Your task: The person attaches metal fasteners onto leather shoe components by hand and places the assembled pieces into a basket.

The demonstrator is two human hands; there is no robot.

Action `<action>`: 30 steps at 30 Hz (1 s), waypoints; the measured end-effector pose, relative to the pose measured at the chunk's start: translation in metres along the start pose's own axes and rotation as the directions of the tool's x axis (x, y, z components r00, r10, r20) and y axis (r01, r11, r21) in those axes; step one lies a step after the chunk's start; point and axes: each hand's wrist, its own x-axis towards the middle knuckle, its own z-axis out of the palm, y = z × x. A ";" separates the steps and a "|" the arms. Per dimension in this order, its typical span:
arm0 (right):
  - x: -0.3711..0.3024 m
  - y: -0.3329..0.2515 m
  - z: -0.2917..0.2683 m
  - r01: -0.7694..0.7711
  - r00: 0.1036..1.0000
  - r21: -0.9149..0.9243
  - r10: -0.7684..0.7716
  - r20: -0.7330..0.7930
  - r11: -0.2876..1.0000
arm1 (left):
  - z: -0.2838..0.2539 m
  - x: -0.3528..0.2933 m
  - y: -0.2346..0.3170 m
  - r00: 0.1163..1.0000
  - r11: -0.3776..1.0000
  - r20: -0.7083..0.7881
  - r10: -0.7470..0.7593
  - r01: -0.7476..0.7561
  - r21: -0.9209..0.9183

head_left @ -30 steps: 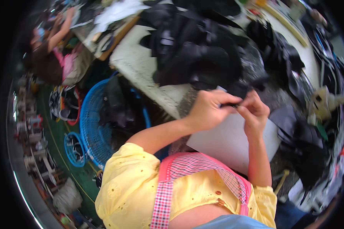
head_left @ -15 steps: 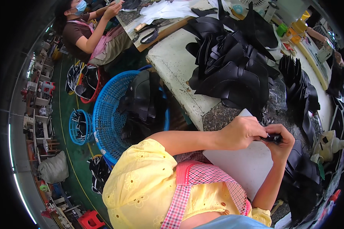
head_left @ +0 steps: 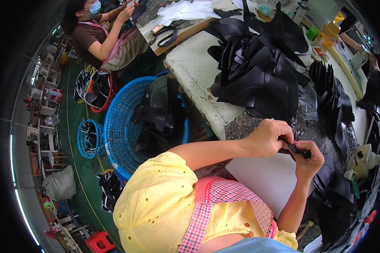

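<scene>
My left hand is closed in a pinch on one end of a small black piece that looks like leather. Its other end is gripped by my right hand, fingers curled around it. Both hands hold the piece above a white board near the table's front edge; much of the piece is hidden by my fingers. Just beyond my hands, a big heap of cut black leather-like pieces lies on the table.
Left of the table stands a blue basket with black pieces in it. More black pieces are stacked to the right. A masked co-worker sits at the far left. A white machine part stands at right.
My left hand has shifted slightly up, and more of the black piece shows stretched between my hands. The co-worker's arms have moved a little to the right.
</scene>
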 end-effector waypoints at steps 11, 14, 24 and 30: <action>-0.017 -0.003 -0.001 -0.217 0.970 0.516 0.243 0.018 0.829 | 0.014 -0.009 -0.004 0.816 0.816 -0.095 0.571 -0.550 0.181; -0.025 -0.006 -0.001 -0.202 0.964 0.582 0.266 -0.026 0.788 | 0.015 -0.010 -0.001 0.763 0.771 -0.120 0.635 -0.613 0.174; -0.024 -0.014 -0.009 -0.116 0.993 0.574 0.101 0.058 0.811 | 0.028 -0.024 -0.012 0.932 0.889 -0.144 0.332 -0.360 -0.282; -0.004 -0.011 -0.011 0.002 0.988 0.312 -0.050 0.146 0.950 | 0.037 -0.016 -0.016 0.994 0.665 0.014 -0.105 0.080 -0.742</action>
